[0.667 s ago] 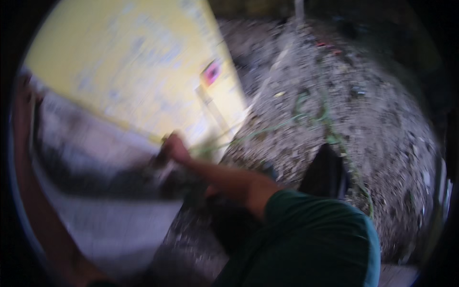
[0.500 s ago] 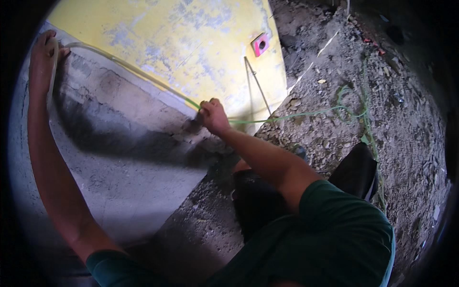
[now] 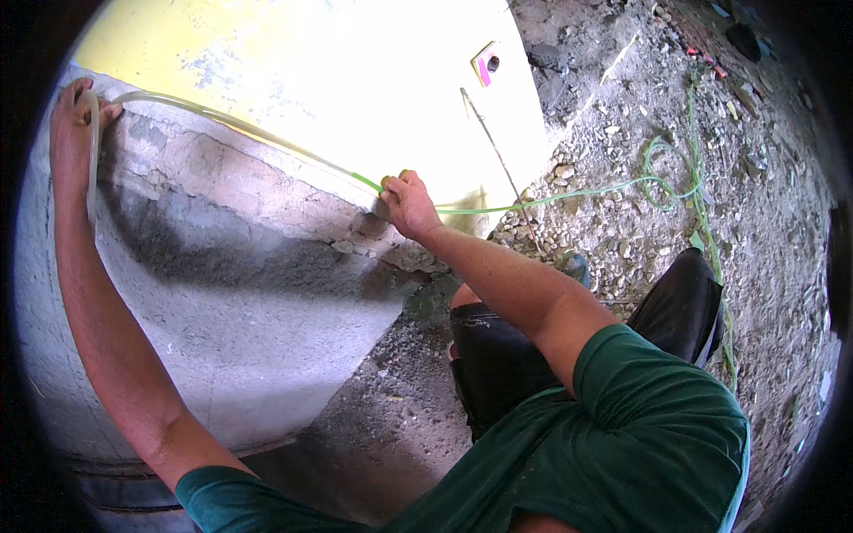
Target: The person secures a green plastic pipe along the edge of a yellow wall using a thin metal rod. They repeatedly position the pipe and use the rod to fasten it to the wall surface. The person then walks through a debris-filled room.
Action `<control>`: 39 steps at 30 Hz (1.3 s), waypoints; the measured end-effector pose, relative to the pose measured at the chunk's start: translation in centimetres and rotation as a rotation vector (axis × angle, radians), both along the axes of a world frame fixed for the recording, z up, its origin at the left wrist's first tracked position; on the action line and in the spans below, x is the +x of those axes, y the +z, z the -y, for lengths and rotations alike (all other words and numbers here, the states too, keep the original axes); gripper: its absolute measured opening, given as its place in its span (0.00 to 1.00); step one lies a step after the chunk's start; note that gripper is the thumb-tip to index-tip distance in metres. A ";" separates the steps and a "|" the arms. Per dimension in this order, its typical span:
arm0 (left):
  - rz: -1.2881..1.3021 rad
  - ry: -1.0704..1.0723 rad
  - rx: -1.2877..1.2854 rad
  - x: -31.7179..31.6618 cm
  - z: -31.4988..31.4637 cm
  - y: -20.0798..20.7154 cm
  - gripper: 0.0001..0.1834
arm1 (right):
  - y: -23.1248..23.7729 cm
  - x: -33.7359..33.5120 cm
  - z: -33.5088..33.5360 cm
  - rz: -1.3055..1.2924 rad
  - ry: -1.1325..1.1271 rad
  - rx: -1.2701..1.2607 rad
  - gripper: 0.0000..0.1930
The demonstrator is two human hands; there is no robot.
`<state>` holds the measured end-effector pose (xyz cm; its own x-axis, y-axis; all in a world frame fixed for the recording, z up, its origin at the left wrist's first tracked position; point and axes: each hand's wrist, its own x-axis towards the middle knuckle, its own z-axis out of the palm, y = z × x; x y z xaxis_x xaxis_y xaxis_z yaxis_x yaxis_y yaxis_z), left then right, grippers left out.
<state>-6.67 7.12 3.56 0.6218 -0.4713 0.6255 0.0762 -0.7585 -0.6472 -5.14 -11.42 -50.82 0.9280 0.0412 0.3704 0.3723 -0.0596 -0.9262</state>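
Observation:
A thin flexible hose (image 3: 267, 137) runs along the top edge of the rough concrete and plaster wall (image 3: 204, 164). It looks clear and milky on the left and turns green just before my right hand. At the far left my left hand (image 3: 75, 120) grips the hose's looped end against the wall corner, and a short length hangs down along my wrist. My right hand (image 3: 410, 206) is closed around the green stretch at the wall's edge. Beyond it the green hose continues rightward to a loose coil (image 3: 666, 173) on the ground.
A yellow painted panel (image 3: 178, 53), washed out by light, lies past the wall. On it are a small pink-marked square piece (image 3: 486, 64) with a dark hole and a thin rod (image 3: 499, 155) leaning across its edge. Rubble-strewn ground (image 3: 613, 240) spreads to the right, beneath my knees.
The picture is brighter and has shifted slightly. Both hands keep their hold on the hose at nearly the same places along the wall.

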 end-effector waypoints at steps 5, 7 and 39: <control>-0.048 -0.009 0.088 -0.5 0.6 0.0 0.19 | 0.0 0.1 0.1 0.005 0.005 -0.011 0.08; -0.065 0.009 -0.041 -0.6 0.8 -0.3 0.18 | -0.1 0.0 0.0 0.005 0.001 -0.008 0.08; -0.014 -0.060 0.072 -0.2 0.1 -0.6 0.28 | -0.1 0.0 0.0 0.023 -0.007 -0.012 0.06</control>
